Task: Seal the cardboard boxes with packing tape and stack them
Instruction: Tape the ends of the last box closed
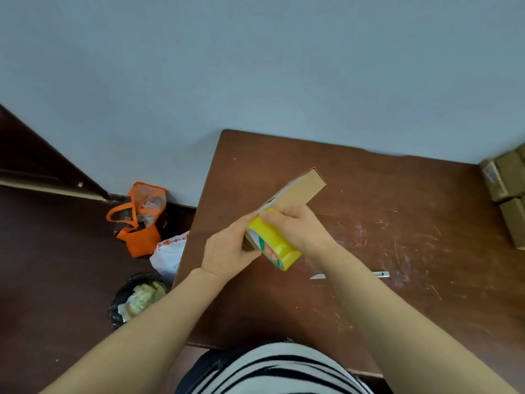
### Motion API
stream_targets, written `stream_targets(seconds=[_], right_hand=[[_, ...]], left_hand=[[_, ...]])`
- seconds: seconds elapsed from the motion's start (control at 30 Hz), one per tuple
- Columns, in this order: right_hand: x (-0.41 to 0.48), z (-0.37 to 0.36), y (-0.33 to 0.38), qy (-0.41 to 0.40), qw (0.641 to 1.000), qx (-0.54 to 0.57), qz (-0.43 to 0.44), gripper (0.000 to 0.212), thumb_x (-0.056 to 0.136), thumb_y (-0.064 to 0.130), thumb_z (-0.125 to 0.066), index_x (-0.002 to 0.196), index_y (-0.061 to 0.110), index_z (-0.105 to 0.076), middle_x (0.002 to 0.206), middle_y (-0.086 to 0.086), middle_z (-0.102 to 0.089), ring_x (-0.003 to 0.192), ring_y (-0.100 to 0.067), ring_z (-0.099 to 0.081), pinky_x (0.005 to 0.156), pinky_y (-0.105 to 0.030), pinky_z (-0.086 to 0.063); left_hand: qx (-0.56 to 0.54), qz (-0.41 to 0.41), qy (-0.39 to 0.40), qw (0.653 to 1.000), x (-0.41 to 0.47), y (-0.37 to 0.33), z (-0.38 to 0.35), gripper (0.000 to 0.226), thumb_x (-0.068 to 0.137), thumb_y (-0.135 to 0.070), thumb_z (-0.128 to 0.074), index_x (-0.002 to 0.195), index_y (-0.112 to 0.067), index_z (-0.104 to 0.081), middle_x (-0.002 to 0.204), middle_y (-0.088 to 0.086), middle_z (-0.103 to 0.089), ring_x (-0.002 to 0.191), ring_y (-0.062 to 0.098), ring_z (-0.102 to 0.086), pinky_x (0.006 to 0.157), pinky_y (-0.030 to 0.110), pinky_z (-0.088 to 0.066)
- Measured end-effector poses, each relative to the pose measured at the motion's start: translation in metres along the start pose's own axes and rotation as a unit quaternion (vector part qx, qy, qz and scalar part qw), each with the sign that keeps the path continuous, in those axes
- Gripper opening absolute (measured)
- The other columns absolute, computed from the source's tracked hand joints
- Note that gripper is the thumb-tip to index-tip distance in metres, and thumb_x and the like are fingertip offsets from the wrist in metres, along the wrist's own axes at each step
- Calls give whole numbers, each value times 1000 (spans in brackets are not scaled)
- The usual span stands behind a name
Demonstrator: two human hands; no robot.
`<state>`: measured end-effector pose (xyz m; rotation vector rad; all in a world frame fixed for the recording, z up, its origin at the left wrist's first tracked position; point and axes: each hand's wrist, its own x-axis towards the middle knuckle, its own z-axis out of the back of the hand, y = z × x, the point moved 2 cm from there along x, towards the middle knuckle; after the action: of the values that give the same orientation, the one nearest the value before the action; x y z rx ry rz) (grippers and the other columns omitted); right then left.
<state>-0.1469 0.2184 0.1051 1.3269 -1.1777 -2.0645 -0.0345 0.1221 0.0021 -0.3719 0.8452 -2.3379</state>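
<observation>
The left hand (227, 251) grips the near end of 1 cardboard box (301, 189) over the table (397, 223), left of centre. The right hand (295, 226), fingers curled, holds the tape roll (274, 245) against it.

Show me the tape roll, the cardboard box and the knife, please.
tape roll (279, 247): head view, on its yellow outer band.
cardboard box (301, 190): head view, on its bare brown face.
knife (381, 274): head view, on its right end.

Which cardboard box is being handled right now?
The central long flat box, gripped by the left hand, right hand on the tape roll; other boxes sit untouched far right.
</observation>
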Motion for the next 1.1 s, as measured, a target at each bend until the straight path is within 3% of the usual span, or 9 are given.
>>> stream_targets(seconds=[0.13, 0.4, 0.53, 0.6, 0.67, 0.73, 0.8, 0.9, 1.1], right_hand=[[-3, 1, -12, -4, 998, -57, 5, 29, 94, 19, -51, 70, 6, -59, 50, -11, -61, 49, -28, -58, 57, -39, -55], [12, -1, -41, -12, 993, -110, -35, 34, 96, 23, -52, 64, 12, -55, 41, 2, -56, 39, -13, -54, 44, -18, -48], [22, -8, -41, -9, 991, -126, -44, 32, 95, 23, -53, 65, 13, -55, 48, 1, -57, 43, -11, -54, 43, -14, -46], [27, -9, -41, 1, 993, -111, -43, 32, 95, 24, -52, 67, 9, -56, 48, -3, -60, 44, -18, -56, 53, -24, -54], [30, -11, -40, 16, 995, -87, -36, 30, 95, 24, -51, 72, 5, -59, 48, -7, -61, 46, -26, -58, 62, -38, -56], [32, -12, -39, 19, 997, -60, -34, 27, 95, 20, -51, 73, 6, -60, 47, -8, -61, 49, -29, -58, 60, -41, -55], [34, -11, -40, 17, 998, -36, -39, 25, 94, 14, -48, 72, 7, -60, 47, -8, -60, 48, -29, -57, 53, -37, -53], [33, -10, -41, 40, 998, -18, -48, 25, 95, 13, -46, 77, 7, -61, 49, -6, -61, 44, -22, -58, 49, -29, -51], [34, -12, -43, 57, 997, -7, -43, 33, 101, 24, -43, 79, 5, -60, 48, -2, -61, 40, -17, -56, 47, -27, -49]], left_hand=[[16, 11, 26, 999, 9, 0, 9, 74, 64, -53, -57, 134, -33, -49, 111, -6, -69, 104, 23, -63, 86, 33, -47], [-65, 70, 79, 992, 12, 9, 10, 64, 73, -29, -78, 131, -31, -50, 109, -8, -66, 104, 19, -61, 87, 32, -47], [-52, 55, 259, 963, 24, 10, 23, 80, 77, -16, -71, 146, -22, -30, 133, -2, -52, 126, 21, -47, 98, 28, -39], [27, 72, 292, 953, 34, 3, 34, 87, 82, -32, -55, 153, -15, -8, 157, 5, -21, 146, 23, -17, 116, 32, -18], [78, 60, 203, 974, 42, -12, 38, 85, 81, -50, -28, 153, -16, 3, 161, 0, 8, 147, 14, 9, 118, 33, 7], [132, 12, 144, 981, 46, -31, 29, 81, 87, -64, -5, 152, -18, 9, 156, -7, 19, 145, 10, 18, 117, 37, 15], [196, -20, 192, 961, 46, -41, 12, 91, 81, -76, 10, 152, -19, 12, 156, -7, 23, 144, 10, 21, 116, 44, 17], [217, -31, 253, 942, 52, -36, 9, 103, 70, -84, 10, 151, -20, 13, 158, -4, 23, 144, 11, 24, 114, 50, 19], [180, -116, 266, 940, 43, -33, 16, 97, 72, -77, 11, 153, -25, -1, 159, -5, 18, 142, 4, 22, 112, 43, 23]])
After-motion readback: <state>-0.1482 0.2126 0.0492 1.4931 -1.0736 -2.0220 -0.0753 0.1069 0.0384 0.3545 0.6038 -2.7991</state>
